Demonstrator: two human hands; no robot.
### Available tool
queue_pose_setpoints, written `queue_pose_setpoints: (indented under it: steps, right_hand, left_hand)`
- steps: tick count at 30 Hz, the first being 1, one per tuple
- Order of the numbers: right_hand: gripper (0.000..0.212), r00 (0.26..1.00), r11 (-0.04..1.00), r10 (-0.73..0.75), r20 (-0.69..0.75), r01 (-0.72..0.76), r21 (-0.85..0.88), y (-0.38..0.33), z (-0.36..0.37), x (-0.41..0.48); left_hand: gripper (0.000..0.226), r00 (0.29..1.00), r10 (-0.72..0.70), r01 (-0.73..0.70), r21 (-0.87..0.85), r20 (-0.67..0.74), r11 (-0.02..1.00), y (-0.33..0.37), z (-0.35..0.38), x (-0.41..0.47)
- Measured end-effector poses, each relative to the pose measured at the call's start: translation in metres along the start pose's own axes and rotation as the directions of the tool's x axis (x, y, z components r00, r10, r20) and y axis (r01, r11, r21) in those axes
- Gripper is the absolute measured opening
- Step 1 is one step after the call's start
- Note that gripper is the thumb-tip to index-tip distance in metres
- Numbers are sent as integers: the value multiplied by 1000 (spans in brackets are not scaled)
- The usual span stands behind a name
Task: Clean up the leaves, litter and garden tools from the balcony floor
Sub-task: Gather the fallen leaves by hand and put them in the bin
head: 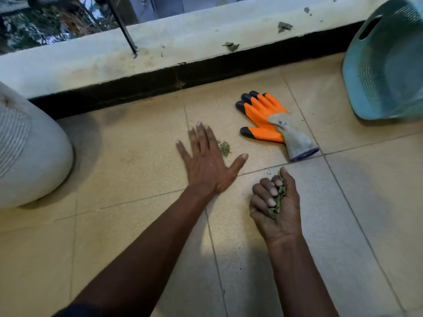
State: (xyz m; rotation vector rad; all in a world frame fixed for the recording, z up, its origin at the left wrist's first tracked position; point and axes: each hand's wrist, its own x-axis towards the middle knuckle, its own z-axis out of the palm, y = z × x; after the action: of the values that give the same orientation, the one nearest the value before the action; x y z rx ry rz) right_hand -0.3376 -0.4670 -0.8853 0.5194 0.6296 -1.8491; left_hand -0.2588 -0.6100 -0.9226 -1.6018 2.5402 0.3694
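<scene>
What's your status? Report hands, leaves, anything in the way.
Left hand open, flat beside leaf crumbs. Right hand gripping handful of leaves. Orange glove lying on floor just beyond; nothing blocking.

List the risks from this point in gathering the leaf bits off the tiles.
1. The right hand is curled around crushed leaves that poke out of the grip; bits may drop onto the tiles.
2. The left hand, flat beside the small leaf pile, may scatter the crumbs instead of gathering them.
3. Leaf scraps on the ledge and the orange glove could be overlooked.
</scene>
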Motion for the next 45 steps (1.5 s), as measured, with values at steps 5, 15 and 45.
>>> queue_pose_setpoints:
  steps: [5,15,45]
  right_hand:
    - [41,1000,1000,0,-5,0,-8,-7,7,-1]
    - [39,999,998,-20,35,18,54,-16,1,-1]
    - [38,981,995,43,192,-60,80,-11,23,8]
  left_hand:
    - [125,999,29,-32,-58,-43,998,-8,5,-25]
    - [106,986,-89,75,-101,-140,992,-19,-1,14]
    - [122,998,61,-61,41,-4,997,-66,-2,-33]
